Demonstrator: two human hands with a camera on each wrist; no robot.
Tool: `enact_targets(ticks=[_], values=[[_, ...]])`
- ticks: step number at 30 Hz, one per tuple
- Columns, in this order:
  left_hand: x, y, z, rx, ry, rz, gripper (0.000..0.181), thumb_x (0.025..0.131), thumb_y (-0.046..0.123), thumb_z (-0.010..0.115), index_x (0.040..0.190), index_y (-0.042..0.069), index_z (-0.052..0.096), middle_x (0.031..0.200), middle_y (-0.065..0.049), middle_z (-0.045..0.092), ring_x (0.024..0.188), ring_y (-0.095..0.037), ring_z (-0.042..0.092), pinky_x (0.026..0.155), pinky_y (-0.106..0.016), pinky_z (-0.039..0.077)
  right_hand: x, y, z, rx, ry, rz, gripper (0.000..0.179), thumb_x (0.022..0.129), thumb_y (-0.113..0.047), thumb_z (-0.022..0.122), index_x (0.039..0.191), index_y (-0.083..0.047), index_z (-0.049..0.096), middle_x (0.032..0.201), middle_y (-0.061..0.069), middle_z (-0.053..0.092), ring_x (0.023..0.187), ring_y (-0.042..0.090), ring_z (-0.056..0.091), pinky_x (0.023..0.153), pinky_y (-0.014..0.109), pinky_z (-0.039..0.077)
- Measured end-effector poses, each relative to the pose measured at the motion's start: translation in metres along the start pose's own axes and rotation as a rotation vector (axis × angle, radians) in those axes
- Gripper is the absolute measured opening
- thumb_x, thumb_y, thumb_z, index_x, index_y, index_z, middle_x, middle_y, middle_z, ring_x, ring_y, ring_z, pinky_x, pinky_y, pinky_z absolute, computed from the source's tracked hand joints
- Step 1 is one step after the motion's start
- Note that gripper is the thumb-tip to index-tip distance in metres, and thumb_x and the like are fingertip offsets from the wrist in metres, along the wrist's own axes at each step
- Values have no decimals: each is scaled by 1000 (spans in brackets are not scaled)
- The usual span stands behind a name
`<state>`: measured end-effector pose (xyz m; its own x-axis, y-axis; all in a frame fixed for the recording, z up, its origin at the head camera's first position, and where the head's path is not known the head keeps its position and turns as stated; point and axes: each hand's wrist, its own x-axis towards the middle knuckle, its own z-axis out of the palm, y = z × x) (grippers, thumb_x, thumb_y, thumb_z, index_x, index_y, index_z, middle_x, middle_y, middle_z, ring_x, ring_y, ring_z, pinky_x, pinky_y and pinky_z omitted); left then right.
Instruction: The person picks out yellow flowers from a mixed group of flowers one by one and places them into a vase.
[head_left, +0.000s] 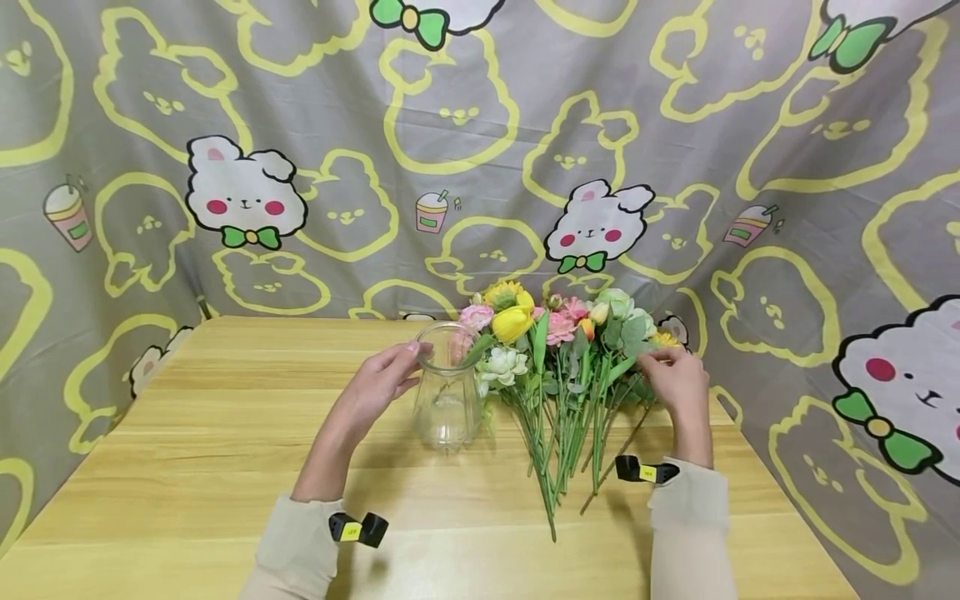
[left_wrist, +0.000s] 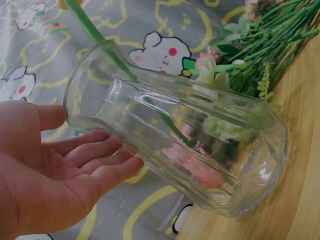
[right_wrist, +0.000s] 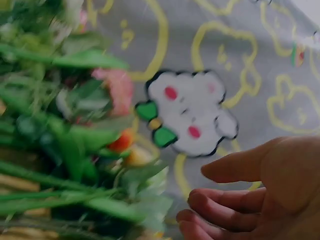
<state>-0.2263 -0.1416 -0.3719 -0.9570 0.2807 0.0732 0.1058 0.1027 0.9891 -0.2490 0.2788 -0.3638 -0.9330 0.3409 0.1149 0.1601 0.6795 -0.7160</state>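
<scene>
A clear glass vase (head_left: 447, 408) stands upright on the table, with one green stem (left_wrist: 167, 122) slanting down inside it. In the head view, a yellow tulip (head_left: 513, 324) leans out past its right side. My left hand (head_left: 381, 382) is at the vase's neck; in the left wrist view the thumb touches the rim and the relaxed fingers lie along the glass side. Beside the right edge of a pile of flowers (head_left: 558, 327), my right hand (head_left: 678, 382) hovers with loosely bent fingers. Nothing shows in its grasp in the right wrist view.
The pile holds pink, white, yellow and pale green blooms, its long green stems (head_left: 551, 467) pointing toward me on the wooden table (head_left: 225, 450). A grey curtain (head_left: 337, 108) with rabbit prints hangs behind and along both sides of the table.
</scene>
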Motion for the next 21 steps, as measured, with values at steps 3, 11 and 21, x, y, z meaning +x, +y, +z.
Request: enact_targets(ticks=[3,11,21], values=[[0,0,0,-5,-1,-1,61,109,48,41,148,2,48,155,-19,44,147,-34,41,122,-47,38,9,16,8,-29,-78,15,37,100,-31,60,109,2,72,84,11,71,78,24,62,64,30,46],[0,-1,0,1,3,-7,61,109,48,41,148,2,48,154,-17,45,146,-33,42,122,-47,39,19,40,25,-67,-236,91,36,102,-28,58,83,0,71,70,10,69,70,26,61,62,32,44],[0,-2,0,3,8,-6,63,108,49,42,147,1,48,154,-17,46,145,-33,42,121,-48,39,25,53,39,-61,-301,149,35,101,-28,60,86,1,73,74,8,73,70,22,68,74,39,57]])
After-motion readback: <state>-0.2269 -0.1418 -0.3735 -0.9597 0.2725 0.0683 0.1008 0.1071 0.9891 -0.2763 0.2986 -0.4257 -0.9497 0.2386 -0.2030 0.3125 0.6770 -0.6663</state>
